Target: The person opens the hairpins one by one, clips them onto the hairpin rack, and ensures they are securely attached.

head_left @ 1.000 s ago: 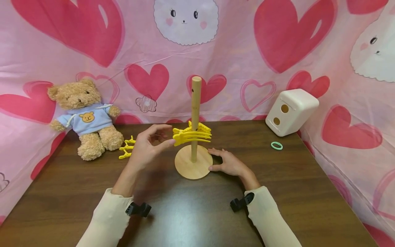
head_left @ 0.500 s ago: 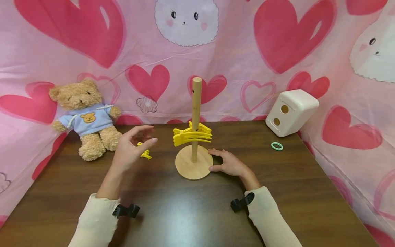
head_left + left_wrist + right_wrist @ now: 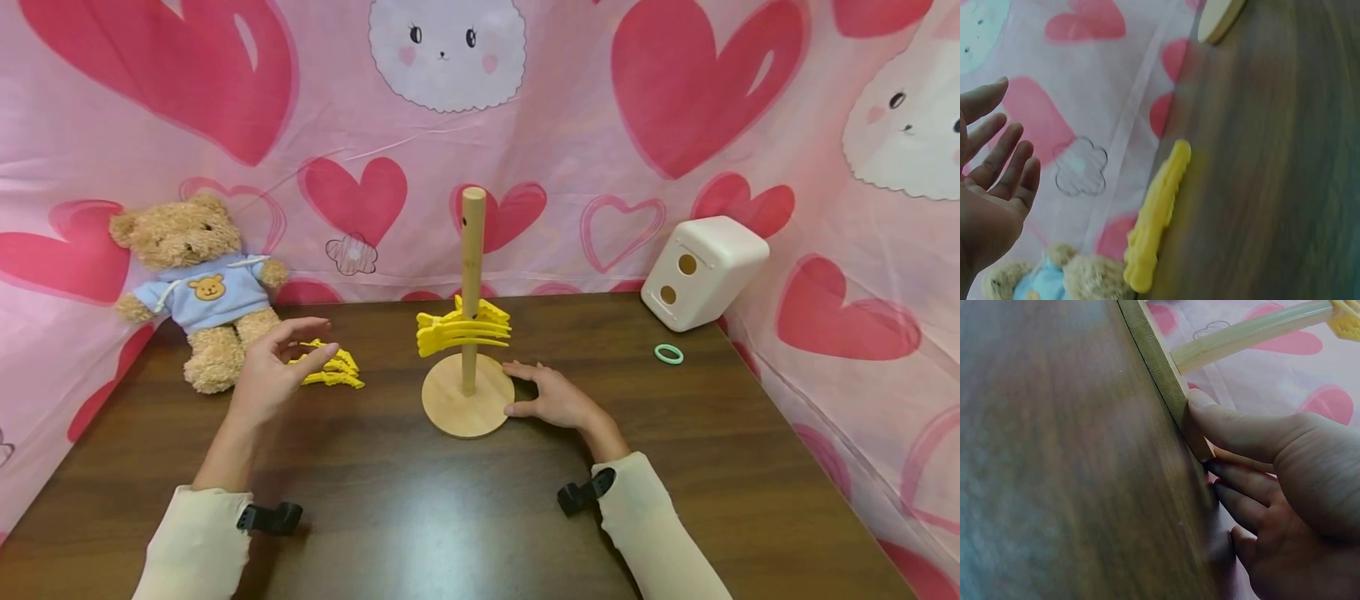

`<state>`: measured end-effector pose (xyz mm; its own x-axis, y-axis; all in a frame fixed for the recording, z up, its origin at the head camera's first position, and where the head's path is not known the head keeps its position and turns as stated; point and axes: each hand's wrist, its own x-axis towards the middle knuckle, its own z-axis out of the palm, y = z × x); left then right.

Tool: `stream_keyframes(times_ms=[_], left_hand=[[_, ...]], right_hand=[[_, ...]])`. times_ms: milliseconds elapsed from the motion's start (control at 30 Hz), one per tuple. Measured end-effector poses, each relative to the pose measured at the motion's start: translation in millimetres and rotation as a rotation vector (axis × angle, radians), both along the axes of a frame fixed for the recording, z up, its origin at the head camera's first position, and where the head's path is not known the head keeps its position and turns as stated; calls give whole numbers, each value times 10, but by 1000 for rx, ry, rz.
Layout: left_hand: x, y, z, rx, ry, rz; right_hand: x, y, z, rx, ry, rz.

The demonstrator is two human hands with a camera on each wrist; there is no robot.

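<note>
A wooden stand (image 3: 472, 242), an upright post on a round base, is in the middle of the table. Clamped around its post is a yellow claw hair clip (image 3: 442, 338). My right hand (image 3: 555, 397) holds the right rim of the base, thumb and fingers at its edge, close up in the right wrist view. My left hand (image 3: 270, 371) hovers at the left with fingers loosely curved and nothing in them. Just beyond it a second yellow claw hair clip (image 3: 333, 367) lies on the table, partly hidden in the head view and whole in the left wrist view.
A teddy bear (image 3: 206, 287) in a blue top sits at the back left, close to my left hand. At the back right stands a white box (image 3: 705, 271) with two round holes. A mint green ring (image 3: 668, 354) lies before it. A pink heart-print cloth hangs behind.
My left hand has let go of the clip on the post and moved left, away from the stand, to the other hair clip. The right hand stays at the base.
</note>
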<state>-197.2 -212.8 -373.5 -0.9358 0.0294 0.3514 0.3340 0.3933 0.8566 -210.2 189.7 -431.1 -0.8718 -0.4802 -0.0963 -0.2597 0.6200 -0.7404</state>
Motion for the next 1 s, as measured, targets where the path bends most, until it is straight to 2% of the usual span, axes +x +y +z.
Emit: stream_keyframes(times_ms=[233,467,700,833,1000], left_hand=[[-36,-242,-128,-62,-83,38],[-26,-493,-231,-78,-144,54],[-19,-719,-363,-95,-179,123],[-26,-799,-430,-84,-188,124],[-25,-841,-466,-224,-205,142]], right_hand=[[-6,2,-4,2,-1,-2],[-15,7,-19,2,2,0],[-10,5,-12,1,7,-2],[-7,0,-10,6,13,3],[-7,-4,-21,3,14,7]])
